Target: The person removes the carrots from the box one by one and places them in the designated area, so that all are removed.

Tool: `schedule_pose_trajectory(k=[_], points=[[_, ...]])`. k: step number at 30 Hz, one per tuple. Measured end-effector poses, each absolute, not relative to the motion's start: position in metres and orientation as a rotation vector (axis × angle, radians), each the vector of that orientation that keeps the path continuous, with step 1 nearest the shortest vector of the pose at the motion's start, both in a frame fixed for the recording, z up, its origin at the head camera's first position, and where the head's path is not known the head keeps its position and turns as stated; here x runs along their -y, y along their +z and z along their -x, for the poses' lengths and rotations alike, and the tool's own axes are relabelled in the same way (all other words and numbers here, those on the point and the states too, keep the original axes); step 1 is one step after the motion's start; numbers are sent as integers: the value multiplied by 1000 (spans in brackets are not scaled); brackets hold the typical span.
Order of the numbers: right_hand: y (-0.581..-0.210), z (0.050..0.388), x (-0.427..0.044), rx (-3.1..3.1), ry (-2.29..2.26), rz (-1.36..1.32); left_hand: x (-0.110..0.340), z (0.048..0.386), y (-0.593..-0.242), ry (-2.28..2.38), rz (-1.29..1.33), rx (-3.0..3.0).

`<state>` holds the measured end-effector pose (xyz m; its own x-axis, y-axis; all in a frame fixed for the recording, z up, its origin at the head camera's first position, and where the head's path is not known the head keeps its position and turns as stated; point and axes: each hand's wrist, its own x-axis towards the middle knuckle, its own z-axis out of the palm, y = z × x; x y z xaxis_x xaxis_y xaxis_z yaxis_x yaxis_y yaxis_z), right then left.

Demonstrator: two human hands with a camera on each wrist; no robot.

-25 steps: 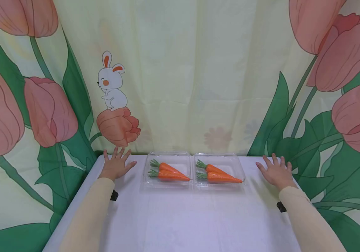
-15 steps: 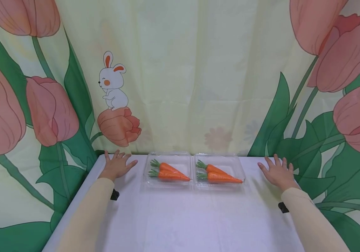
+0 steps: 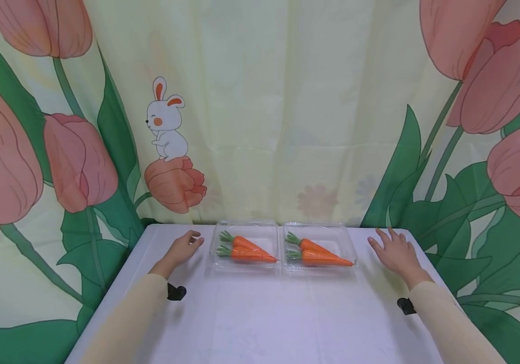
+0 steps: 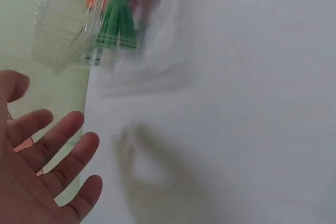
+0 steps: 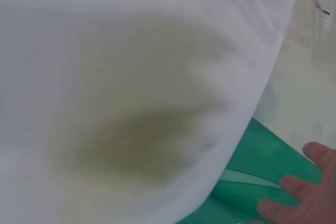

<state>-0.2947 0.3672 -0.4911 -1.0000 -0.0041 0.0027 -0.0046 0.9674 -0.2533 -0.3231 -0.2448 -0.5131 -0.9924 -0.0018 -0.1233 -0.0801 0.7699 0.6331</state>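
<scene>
Two clear plastic boxes stand side by side at the back of the table, the left box (image 3: 266,233) and the right box (image 3: 342,236). A pair of orange carrots with green tops (image 3: 244,250) lies in the left box, and another pair of carrots (image 3: 319,255) in the right one. Just left of the left box, my left hand (image 3: 181,253) hovers apart from it, fingers loosely bent and holding nothing; the left wrist view shows its palm (image 4: 31,177). Right of the right box, my right hand (image 3: 396,253) is spread above the table, touching nothing.
A white-covered table (image 3: 260,318) extends in front of the boxes. Behind it hangs a curtain (image 3: 251,101) with printed tulips and a rabbit. Black wrist camera mounts, left (image 3: 176,292) and right (image 3: 406,306), stick out below the sleeves.
My left hand has turned and moved right toward the left box, its spread fingers drawing together. My right hand has shifted slightly inward. Boxes and carrots have not moved on the table.
</scene>
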Motion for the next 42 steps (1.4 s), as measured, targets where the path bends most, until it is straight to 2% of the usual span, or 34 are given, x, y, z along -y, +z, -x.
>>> schedule_pose_trajectory(k=[13, 24, 36, 42], points=[[-512, 277, -368, 3179, 588, 51, 238, 291, -538, 1574, 208, -2539], [-504, 246, -338, 3174, 1151, 26, 217, 258, -555, 2124, 341, -2206], [-511, 208, -299, 3140, 1315, 336, 198, 246, -558, 2254, 465, -2131], [-518, 195, -276, 3141, 1398, 326, 198, 233, -561, 2308, 495, -2067]])
